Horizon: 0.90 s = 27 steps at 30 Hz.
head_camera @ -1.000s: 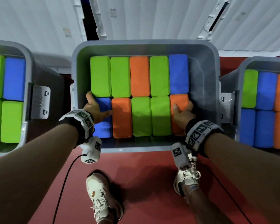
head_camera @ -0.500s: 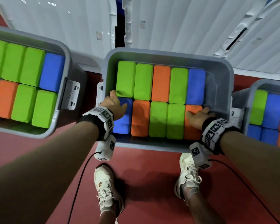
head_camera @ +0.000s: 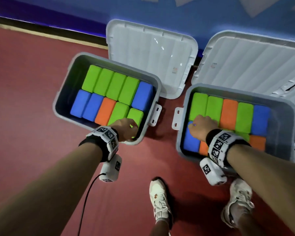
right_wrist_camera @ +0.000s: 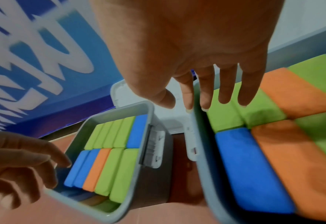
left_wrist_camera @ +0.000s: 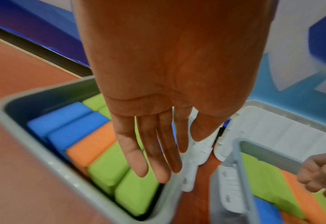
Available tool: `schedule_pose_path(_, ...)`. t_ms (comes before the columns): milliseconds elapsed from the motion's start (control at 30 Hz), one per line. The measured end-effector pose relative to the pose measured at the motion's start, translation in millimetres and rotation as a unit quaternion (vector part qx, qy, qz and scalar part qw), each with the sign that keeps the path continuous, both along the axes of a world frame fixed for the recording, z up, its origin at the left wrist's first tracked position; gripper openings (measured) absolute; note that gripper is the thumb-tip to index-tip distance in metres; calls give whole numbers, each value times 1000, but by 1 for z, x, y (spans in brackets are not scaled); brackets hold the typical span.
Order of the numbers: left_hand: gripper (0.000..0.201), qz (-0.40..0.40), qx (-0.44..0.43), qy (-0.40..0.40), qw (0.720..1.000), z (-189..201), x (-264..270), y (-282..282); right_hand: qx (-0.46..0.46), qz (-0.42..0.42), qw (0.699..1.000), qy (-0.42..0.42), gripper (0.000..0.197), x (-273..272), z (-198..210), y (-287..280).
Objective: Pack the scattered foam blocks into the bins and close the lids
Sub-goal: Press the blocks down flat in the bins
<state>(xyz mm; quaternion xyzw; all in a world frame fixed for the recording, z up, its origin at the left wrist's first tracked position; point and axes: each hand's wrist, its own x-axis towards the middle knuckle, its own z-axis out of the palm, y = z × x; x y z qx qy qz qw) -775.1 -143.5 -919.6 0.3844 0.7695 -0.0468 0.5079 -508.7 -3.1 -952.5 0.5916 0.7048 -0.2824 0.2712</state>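
two grey bins sit on the red floor (head_camera: 32,99), both full of foam blocks, white lids open behind them. the left hand (head_camera: 126,129) hovers over the left bin (head_camera: 61,92), fingers (left_wrist_camera: 154,154) straight, holding nothing. the right hand (head_camera: 203,128) hangs relaxed and empty over the right bin (head_camera: 180,133).

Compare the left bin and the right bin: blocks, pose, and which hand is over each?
The left bin sits skewed to the view; the right bin is squarer. Left bin's far row: four green blocks and a blue; right bin's runs green, green, orange, green, blue. The left hand is over the left bin, the right hand over the right. Both are grey, full, lids open.
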Motion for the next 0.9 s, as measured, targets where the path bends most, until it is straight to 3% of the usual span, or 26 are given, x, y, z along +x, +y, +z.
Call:
schedule_pose_path(233, 29, -3, -71, 42, 997, 17, -122, -55, -44, 18, 998, 40, 44, -94, 16, -34)
schedule_pose_path(367, 24, 27, -46, 78, 995, 0, -161, -33, -58, -54, 994, 73, 44, -124, 11, -10)
schedule_pose_path(500, 29, 21, -48, 143, 988, -32, -186, 3, -150, -139, 971, 122, 49, -155, -20, 2)
schedule_pose_path(600, 43, 37, -78, 177, 980, -60, -217, 19, -199, -126, 964, 125, 31, -179, -29, -5)
schedule_pose_path(733, 62, 81, -123, 226, 963, -90, -274, 27, -201, -86, 973, 78, 54, -206, -49, -11)
schedule_pose_path(900, 81, 102, -114, 215, 965, -102, -300, 35, -198, -148, 969, 14, 81, -237, -66, -2)
